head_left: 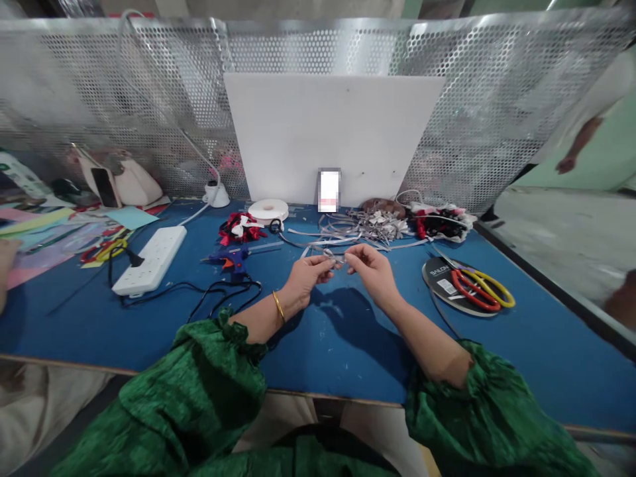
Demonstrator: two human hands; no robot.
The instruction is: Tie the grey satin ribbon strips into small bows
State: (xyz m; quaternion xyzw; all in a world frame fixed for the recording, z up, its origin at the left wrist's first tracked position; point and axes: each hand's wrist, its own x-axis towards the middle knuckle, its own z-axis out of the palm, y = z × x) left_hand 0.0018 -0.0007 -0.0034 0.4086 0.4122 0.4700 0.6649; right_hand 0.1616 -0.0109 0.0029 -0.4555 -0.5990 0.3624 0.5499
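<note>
Over the middle of the blue table, my left hand point(309, 275) pinches a small piece of grey ribbon point(330, 254). Close on its right, my right hand point(370, 266) has its thumb and index finger closed on the same ribbon. The fingertips of both hands nearly meet, and the ribbon's exact shape is too small to tell. Just behind the hands lie loose grey ribbon strips point(325, 233) and a heap of grey ribbon bows point(380, 224). A blue glue gun point(231, 260) rests to the left of my left hand.
Scissors point(477, 285) lie on a black reel point(437, 275) at right. Red and white bows point(242, 227), a white ribbon roll point(268, 211) and a power strip point(150, 260) are at left. A phone point(328, 190) leans on a white board point(332, 132). Another person's arm point(581, 146) shows far right.
</note>
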